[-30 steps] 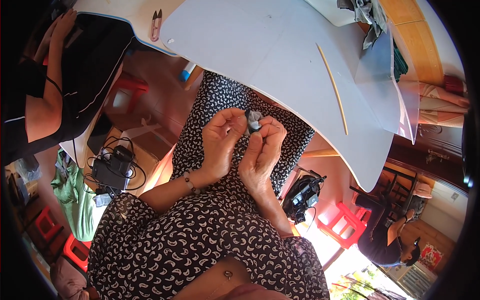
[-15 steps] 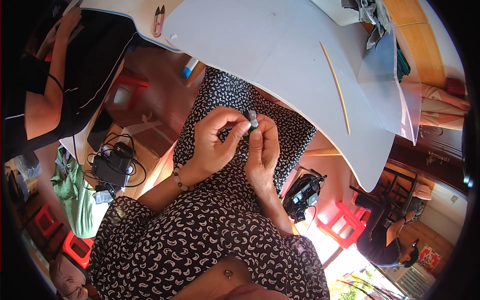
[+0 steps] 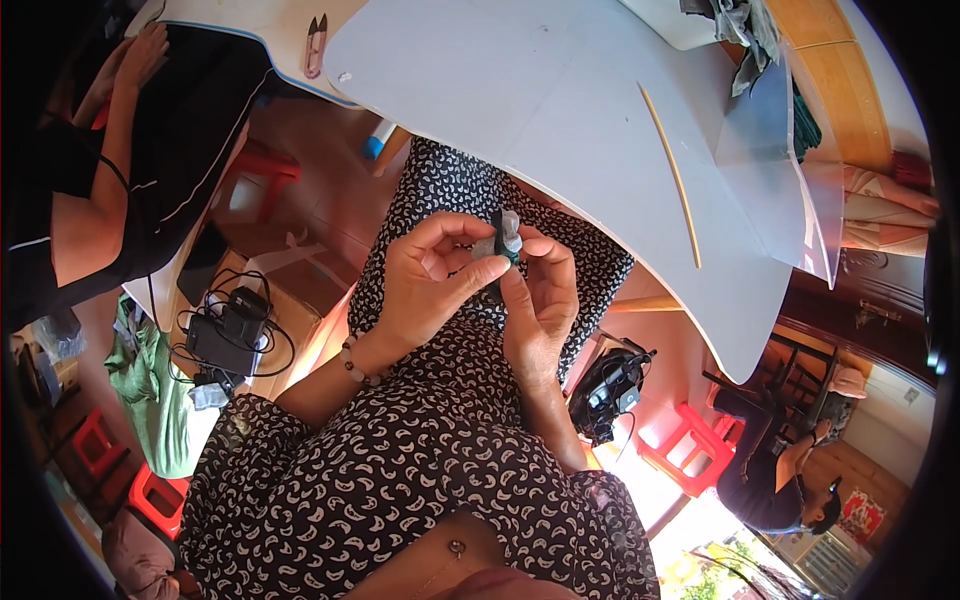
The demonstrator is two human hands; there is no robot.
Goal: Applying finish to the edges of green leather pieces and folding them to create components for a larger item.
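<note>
Over my lap, both hands pinch a small bundle of whitish-grey, crinkled material with a dark green part (image 3: 511,232). Its exact kind is too small to make out. My left hand (image 3: 432,275), with a beaded bracelet at the wrist, grips it between thumb and fingers from the left side. From the other side, the thumb and curled fingers of my right hand (image 3: 541,300) close on its lower right. Part of the bundle is hidden behind the fingertips; its pale top sticks up between them.
A pale grey tabletop (image 3: 520,90) curves ahead, bearing a thin wooden stick (image 3: 670,170). Thread snips (image 3: 315,45) lie at the far left. A co-worker's hands (image 3: 140,55) rest on black cloth. A black device with cables (image 3: 225,330) sits on a box at left; red stools (image 3: 690,450) stand around.
My fingers have shifted around the bundle, and more of its pale top and green part now shows. My right hand has opened slightly outward. The co-worker's hands at far left have moved.
</note>
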